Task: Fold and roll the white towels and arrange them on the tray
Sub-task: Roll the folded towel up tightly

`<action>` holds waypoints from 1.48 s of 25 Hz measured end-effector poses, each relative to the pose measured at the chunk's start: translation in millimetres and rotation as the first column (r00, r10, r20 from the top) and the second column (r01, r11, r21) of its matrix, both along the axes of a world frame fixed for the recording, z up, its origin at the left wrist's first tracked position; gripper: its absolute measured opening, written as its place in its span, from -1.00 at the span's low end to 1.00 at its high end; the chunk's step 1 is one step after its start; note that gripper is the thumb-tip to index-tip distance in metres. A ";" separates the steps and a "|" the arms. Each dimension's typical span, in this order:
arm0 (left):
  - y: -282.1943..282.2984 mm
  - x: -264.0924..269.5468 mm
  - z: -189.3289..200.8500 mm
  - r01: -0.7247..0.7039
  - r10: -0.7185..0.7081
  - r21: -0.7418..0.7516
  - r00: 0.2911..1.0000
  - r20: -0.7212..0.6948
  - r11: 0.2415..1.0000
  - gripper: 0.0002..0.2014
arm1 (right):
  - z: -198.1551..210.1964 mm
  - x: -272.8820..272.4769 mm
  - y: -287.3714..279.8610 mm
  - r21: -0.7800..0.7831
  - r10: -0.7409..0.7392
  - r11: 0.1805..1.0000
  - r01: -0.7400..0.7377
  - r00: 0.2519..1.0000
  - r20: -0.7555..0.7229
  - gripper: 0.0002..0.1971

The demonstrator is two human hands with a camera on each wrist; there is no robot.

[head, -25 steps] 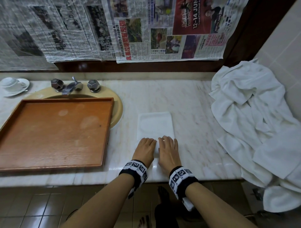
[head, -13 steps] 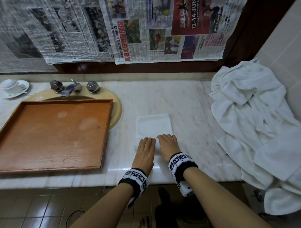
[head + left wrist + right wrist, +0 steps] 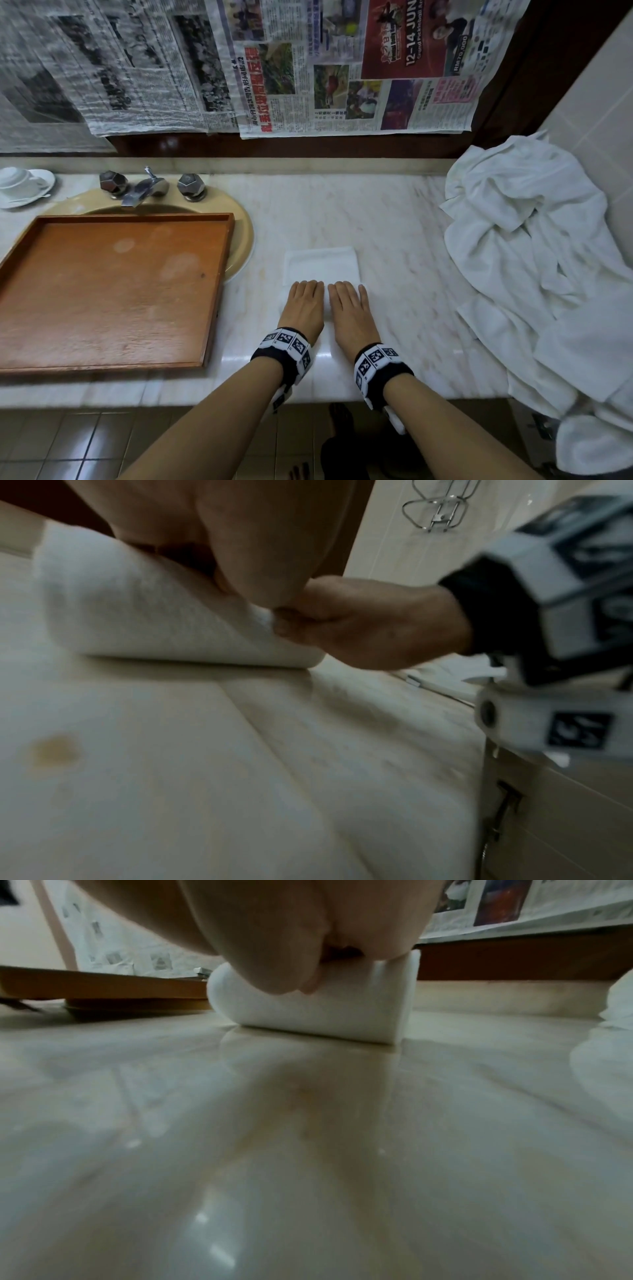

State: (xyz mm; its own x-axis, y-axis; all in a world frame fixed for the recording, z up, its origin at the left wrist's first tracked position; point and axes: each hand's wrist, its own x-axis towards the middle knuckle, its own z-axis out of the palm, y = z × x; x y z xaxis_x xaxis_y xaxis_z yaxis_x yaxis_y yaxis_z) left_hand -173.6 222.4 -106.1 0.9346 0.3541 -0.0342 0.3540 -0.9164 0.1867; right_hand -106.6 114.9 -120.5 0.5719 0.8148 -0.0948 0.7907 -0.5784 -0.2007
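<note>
My left hand [image 3: 303,306] and right hand [image 3: 350,310] lie flat, fingers straight and together, on the rolled near part of a white towel [image 3: 322,265] on the marble counter [image 3: 376,233]; my hands mostly hide the roll. Wooden tray [image 3: 219,274] at left, loose towel heap [image 3: 534,246] at right, cut off

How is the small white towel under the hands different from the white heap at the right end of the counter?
The small towel lies flat and neatly folded, its near end rolled into a tight cylinder; the heap of towels is loose and crumpled. The small towel is pressed by the left hand and right hand; the heap is untouched. The small towel sits mid-counter; the heap spills over the counter's edge. Both are white and off the tray.
</note>
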 end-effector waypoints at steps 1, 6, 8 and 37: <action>-1.9 -3.0 -1.5 -0.004 0.004 0.017 0.999 0.041 1.000 -0.43 | 2.8 7.2 4.7 0.014 0.000 1.000 0.001 1.000 -0.020 -0.38; -7.3 -6.8 -20.7 0.010 -0.014 0.073 0.999 0.052 0.997 -0.23 | 11.1 36.6 26.7 0.046 0.019 0.999 -0.017 0.999 -0.038 -0.59; -2.8 -0.4 -11.9 -0.011 0.018 0.083 0.996 -0.085 0.996 -0.17 | 13.5 47.0 37.4 0.015 0.015 1.000 -0.015 0.999 -0.041 -0.65; 77.1 114.0 8.3 -0.051 0.118 0.159 0.887 -0.446 0.986 -0.04 | 30.7 128.1 101.8 -0.474 0.155 0.866 -0.162 0.986 -0.054 0.05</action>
State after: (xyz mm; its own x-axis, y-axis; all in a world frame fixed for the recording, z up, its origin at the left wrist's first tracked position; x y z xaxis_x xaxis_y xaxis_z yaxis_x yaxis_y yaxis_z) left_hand -59.6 299.6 -97.8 0.7957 0.4631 -0.3905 0.4465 -0.8840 -0.1385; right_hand 21.5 216.7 -89.7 0.4346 0.7488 -0.5004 0.8790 -0.4738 0.0545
